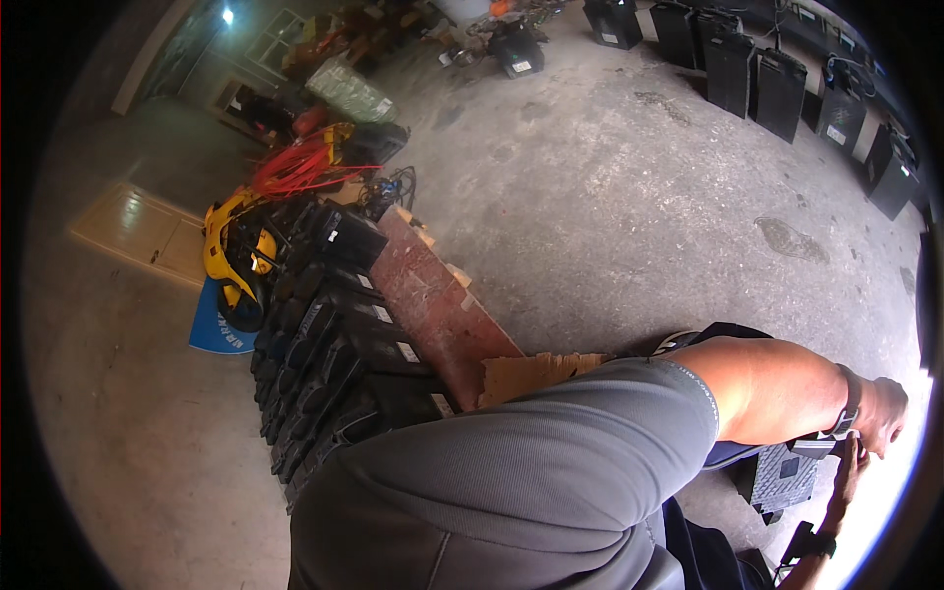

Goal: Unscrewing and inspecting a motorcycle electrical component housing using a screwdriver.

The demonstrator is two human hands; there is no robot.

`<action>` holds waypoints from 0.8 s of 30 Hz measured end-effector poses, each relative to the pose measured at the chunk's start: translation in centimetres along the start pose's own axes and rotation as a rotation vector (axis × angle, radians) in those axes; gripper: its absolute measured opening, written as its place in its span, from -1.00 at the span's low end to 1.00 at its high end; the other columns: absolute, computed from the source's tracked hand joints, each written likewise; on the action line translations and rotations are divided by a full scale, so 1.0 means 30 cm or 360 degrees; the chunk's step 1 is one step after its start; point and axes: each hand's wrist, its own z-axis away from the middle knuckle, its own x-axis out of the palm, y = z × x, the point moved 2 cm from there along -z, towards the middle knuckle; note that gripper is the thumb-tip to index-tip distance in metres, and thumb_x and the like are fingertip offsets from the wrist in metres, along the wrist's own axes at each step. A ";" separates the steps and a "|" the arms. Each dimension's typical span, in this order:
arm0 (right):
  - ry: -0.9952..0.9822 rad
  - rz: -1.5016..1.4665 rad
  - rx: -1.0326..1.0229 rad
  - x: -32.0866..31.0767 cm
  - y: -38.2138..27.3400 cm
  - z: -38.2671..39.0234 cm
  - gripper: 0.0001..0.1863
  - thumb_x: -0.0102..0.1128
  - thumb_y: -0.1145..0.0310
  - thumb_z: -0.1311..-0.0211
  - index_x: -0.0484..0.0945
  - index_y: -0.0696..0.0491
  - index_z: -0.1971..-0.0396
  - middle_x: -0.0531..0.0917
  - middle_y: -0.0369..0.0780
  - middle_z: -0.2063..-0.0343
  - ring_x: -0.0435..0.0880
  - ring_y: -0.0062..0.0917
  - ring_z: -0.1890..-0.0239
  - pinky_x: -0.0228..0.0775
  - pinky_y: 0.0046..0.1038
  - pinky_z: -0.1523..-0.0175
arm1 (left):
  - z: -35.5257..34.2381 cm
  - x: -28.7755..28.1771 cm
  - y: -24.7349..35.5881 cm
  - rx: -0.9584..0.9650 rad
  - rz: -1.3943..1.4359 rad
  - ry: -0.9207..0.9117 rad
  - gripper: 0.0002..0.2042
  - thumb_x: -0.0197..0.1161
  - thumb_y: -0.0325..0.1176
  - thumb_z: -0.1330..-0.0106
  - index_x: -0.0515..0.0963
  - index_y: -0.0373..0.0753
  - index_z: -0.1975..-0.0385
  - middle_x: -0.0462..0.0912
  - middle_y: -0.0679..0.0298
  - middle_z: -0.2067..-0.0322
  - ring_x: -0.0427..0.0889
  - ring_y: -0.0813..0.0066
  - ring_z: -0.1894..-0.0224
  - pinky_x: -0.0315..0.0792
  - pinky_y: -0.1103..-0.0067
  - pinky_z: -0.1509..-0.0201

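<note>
My left arm reaches across to the right edge, a dark watch (847, 401) at its wrist. The left hand (883, 417) is closed with its fingers curled; whatever is in it is hidden. Just below, my right hand (854, 468) meets it, fingers together and pointing toward the left hand; strong glare hides what they pinch. A dark band (812, 544) circles the right forearm. Beside the hands, partly behind the left wrist, is a small grey-silver piece (813, 447). Below them, a dark box with a ribbed grey face (784, 478) is on the floor.
Black upright box-shaped units (730, 74) line the upper right. More black units (364, 339) stand in a row at left, beside a reddish-brown board (433, 280) and cardboard (536, 374). Red cable (300, 165), a yellow-black machine (231, 246) and a blue panel (218, 320) are farther left.
</note>
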 end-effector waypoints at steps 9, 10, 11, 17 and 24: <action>0.0001 -0.0003 0.0025 0.005 -0.015 0.019 -0.76 0.25 0.16 -0.23 0.51 0.01 0.40 0.34 -0.47 0.69 0.22 -0.80 0.70 0.02 -0.66 0.63 | -0.022 0.006 0.010 -0.0072 -0.0142 -0.0082 -0.71 0.31 -0.01 -0.06 0.74 -0.01 0.33 0.74 0.26 0.31 0.68 0.26 0.19 0.50 0.39 0.10; -0.0001 -0.0006 0.0027 0.006 -0.016 0.022 -0.76 0.25 0.16 -0.23 0.51 0.01 0.40 0.34 -0.47 0.69 0.22 -0.80 0.70 0.02 -0.66 0.63 | -0.018 0.002 0.015 -0.0060 -0.0167 -0.0072 -0.70 0.31 0.00 -0.07 0.74 -0.01 0.32 0.74 0.26 0.30 0.67 0.25 0.19 0.50 0.38 0.09; -0.0003 -0.0007 0.0028 0.007 -0.017 0.024 -0.76 0.25 0.16 -0.23 0.51 0.01 0.40 0.34 -0.47 0.69 0.22 -0.80 0.70 0.02 -0.66 0.63 | -0.014 -0.002 0.018 -0.0047 -0.0170 -0.0084 -0.67 0.31 0.04 -0.07 0.74 -0.01 0.29 0.74 0.25 0.28 0.67 0.25 0.16 0.50 0.38 0.07; 0.0006 -0.0023 0.0051 0.006 -0.014 0.038 -0.76 0.25 0.15 -0.23 0.50 0.01 0.40 0.34 -0.48 0.69 0.22 -0.81 0.71 0.02 -0.66 0.64 | 0.004 -0.015 0.034 -0.0063 -0.0147 -0.0119 -0.59 0.27 0.13 -0.13 0.73 -0.04 0.23 0.74 0.27 0.25 0.66 0.24 0.11 0.48 0.36 0.02; 0.0031 -0.0049 0.0054 -0.003 -0.008 0.065 -0.76 0.25 0.15 -0.23 0.50 0.01 0.41 0.34 -0.48 0.70 0.22 -0.81 0.71 0.01 -0.66 0.64 | 0.009 -0.002 0.036 0.0430 -0.0592 -0.0095 -0.69 0.03 -0.07 -0.37 0.69 0.02 0.14 0.73 0.35 0.21 0.66 0.24 0.10 0.51 0.28 0.09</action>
